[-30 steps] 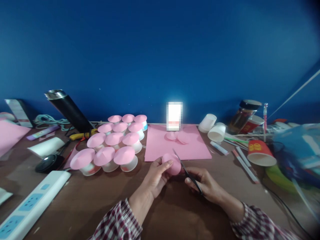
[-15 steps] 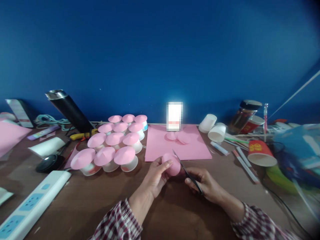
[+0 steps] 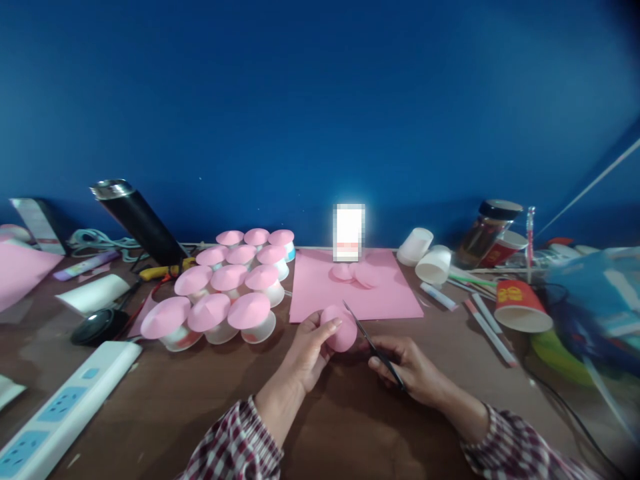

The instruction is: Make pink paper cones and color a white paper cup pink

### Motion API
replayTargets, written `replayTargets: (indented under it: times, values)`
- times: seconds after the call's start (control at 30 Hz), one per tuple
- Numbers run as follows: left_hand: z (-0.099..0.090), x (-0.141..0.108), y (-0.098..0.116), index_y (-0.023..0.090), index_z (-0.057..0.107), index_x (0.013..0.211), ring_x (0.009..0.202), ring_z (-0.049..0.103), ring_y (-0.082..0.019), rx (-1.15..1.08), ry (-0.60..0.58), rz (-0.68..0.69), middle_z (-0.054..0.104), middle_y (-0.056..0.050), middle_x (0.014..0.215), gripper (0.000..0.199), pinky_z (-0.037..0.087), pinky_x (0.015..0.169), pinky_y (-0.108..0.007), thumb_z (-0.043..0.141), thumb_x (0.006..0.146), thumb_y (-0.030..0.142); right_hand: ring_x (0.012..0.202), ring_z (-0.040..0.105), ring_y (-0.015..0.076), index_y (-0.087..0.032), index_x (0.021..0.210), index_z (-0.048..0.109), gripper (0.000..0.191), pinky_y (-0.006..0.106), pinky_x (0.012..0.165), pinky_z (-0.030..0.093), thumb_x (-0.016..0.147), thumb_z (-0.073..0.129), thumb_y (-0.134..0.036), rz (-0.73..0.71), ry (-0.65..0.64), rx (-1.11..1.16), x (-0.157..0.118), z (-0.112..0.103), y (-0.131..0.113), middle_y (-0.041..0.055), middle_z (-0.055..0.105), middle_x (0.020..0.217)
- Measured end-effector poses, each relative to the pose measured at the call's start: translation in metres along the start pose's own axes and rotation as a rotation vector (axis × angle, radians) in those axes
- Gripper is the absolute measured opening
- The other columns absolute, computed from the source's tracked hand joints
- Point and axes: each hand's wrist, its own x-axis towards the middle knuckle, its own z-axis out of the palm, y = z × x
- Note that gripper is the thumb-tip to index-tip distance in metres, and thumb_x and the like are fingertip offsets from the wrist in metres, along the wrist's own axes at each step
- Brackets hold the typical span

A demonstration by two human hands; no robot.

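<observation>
My left hand (image 3: pixel 311 350) pinches a round pink paper disc (image 3: pixel 343 333) between thumb and fingers, above the brown table. Just right of it, my right hand (image 3: pixel 411 367) is closed around dark scissors (image 3: pixel 373 345), whose tips point up and left beside the disc's upper right edge. I cannot tell whether the blades touch the paper. Behind both hands lies a stack of pink paper sheets (image 3: pixel 310 287). A few pink paper circles (image 3: pixel 367 275) rest on the stack's far part.
To the left stand several paper cups topped with pink paper cones (image 3: pixel 250 311), in rows. A power strip (image 3: pixel 65 407) and black thermos (image 3: pixel 143 223) are farther left. White cups (image 3: pixel 434 265), markers (image 3: pixel 490 333), a red cup (image 3: pixel 523 305) and a jar (image 3: pixel 485 233) crowd the right.
My left hand and the pink disc have shifted slightly left. The scissors have moved very slightly left too; a small gap now shows between them and the disc. The rest looks unchanged.
</observation>
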Motion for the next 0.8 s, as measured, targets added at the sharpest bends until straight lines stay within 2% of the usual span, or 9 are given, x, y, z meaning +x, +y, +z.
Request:
replayTargets:
  times: [0.33,0.67,0.8]
  values:
    - [-0.0028,0.0014,0.0011,0.012,0.062,0.088,0.068,0.054,-0.01,0.017,0.016,-0.002,0.061,-0.003,0.076,0.029,0.044,0.061,-0.02,0.075,0.066,0.027,0.05,0.04,0.0058,-0.014,0.103,0.068,0.03,0.016,0.046,0.035,0.079,0.067,-0.032,0.012,0.001,-0.001,0.0006,0.0007,-0.0001,-0.0026,0.052,0.063]
    - [-0.0027,0.0008,0.0028,0.013,0.061,0.084,0.064,0.054,-0.01,0.019,0.026,-0.002,0.061,-0.002,0.073,0.029,0.044,0.058,-0.019,0.076,0.064,0.028,0.049,0.039,0.0065,-0.015,0.102,0.069,0.032,0.016,0.043,0.033,0.08,0.065,-0.037,0.024,0.001,-0.012,-0.0002,0.0014,-0.0004,-0.0031,0.05,0.059]
    - [-0.0037,0.0012,0.0021,0.014,0.061,0.082,0.061,0.053,-0.009,0.017,0.034,-0.005,0.06,0.0,0.07,0.027,0.043,0.056,-0.019,0.076,0.064,0.028,0.048,0.04,0.0067,-0.015,0.101,0.069,0.032,0.017,0.045,0.036,0.078,0.067,-0.038,0.04,0.019,0.013,0.0007,0.0021,0.0007,-0.0044,0.048,0.056]
